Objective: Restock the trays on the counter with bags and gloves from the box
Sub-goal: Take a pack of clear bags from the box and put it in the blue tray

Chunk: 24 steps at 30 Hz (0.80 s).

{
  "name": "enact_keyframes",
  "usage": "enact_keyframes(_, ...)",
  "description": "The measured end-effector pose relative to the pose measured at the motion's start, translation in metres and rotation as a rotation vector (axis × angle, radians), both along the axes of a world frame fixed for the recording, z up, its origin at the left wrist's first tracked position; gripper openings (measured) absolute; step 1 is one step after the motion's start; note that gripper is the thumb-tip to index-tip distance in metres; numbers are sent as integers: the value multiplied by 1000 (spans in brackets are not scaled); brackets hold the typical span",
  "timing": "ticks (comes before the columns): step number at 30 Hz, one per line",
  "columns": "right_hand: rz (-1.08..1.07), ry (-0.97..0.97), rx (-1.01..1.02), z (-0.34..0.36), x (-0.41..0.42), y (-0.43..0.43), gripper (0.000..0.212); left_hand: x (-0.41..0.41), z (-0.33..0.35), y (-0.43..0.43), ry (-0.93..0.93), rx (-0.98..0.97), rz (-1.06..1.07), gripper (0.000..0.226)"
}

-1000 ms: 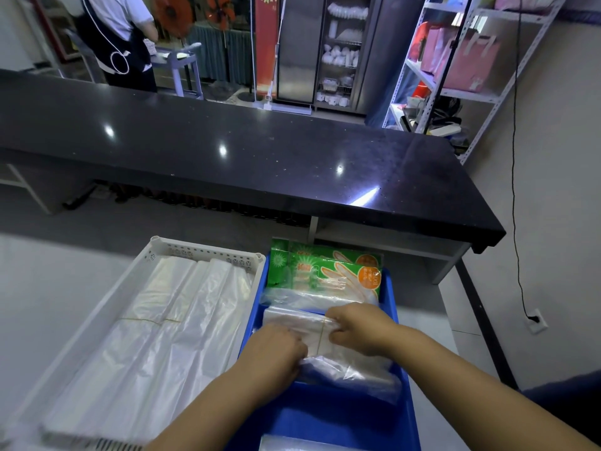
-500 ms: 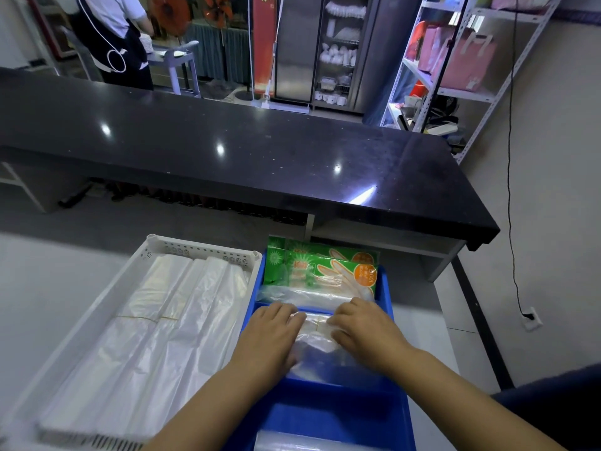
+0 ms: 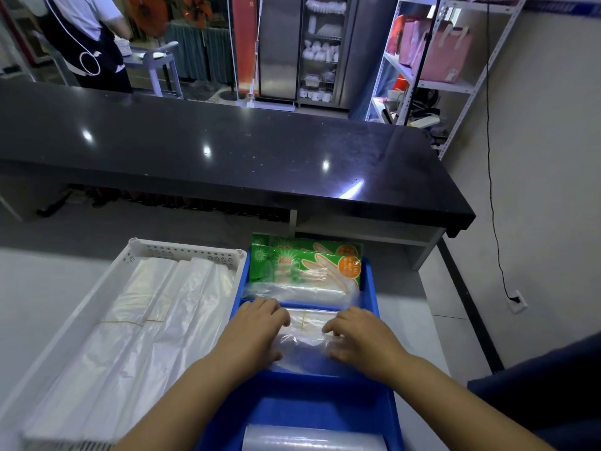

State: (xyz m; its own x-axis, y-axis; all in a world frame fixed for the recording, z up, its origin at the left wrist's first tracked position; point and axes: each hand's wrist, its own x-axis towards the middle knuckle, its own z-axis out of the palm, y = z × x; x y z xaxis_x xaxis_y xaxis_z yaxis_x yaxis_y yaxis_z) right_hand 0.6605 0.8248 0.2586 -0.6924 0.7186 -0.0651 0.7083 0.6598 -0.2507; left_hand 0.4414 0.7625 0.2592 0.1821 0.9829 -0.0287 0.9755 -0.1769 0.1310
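A blue tray [image 3: 370, 288] stands on the white counter in front of me. At its far end lie green glove packs [image 3: 312, 265], with a clear bag bundle [image 3: 292, 292] just before them. My left hand [image 3: 253, 330] and my right hand [image 3: 361, 333] press flat on either side of a banded bundle of clear bags [image 3: 307, 333] in the tray's middle section. A roll of clear bags [image 3: 312, 439] lies in the near section. To the left, a white tray [image 3: 182, 250] holds long white plastic bags [image 3: 130, 336].
A black raised countertop [image 3: 227, 151] runs across behind the trays. A person in a dark apron [image 3: 87, 43] stands beyond it at the far left. White metal shelving [image 3: 432, 60] with pink bags stands at the right, and a cable hangs to a wall socket [image 3: 517, 301].
My hands have spread apart over the clear bag bundle, the left sliding left and the right sliding right. The bundle now lies flatter in the blue tray.
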Motion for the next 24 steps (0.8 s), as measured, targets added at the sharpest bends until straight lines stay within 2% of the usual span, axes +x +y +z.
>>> enact_keyframes(6, 20, -106, 1, -4, 0, -1, 32, -2, -8, 3, 201, -74, 54, 20)
enact_keyframes(10, 90, -168, 44, -2, 0, 0, 36, -3, -11, 2, 265, -79, 52, 19)
enact_keyframes(16, 222, -157, 151, 11, -7, 9, 45, -5, 9, -13, 207, -48, 171, 24)
enact_keyframes(19, 319, -109, 203, 19, -25, 9, 40, -6, 21, -34, 164, 17, 321, 19)
enact_keyframes(24, 500, -62, 235, 29, -63, -10, 31, -16, 35, -87, 105, 45, 557, 23)
